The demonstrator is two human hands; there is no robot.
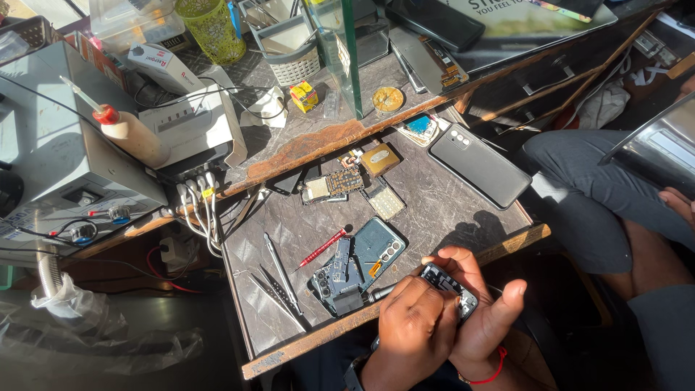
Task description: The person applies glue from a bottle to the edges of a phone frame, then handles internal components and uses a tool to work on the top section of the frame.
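A grey plastic basket [293, 54] at the bench's far edge holds thin tools; a green mesh cup [212, 27] stands beside it, contents unseen. On the lower work tray [449, 210], a black phone [479, 165] lies face down at the far right corner, an opened phone [358, 264] near the front edge, tweezers [281, 279] and a red screwdriver [323, 247] to its left. Over the tray's front right corner, the left hand [411, 329] and right hand [481, 304] close around a small phone part [449, 286], fingers curled, right thumb raised.
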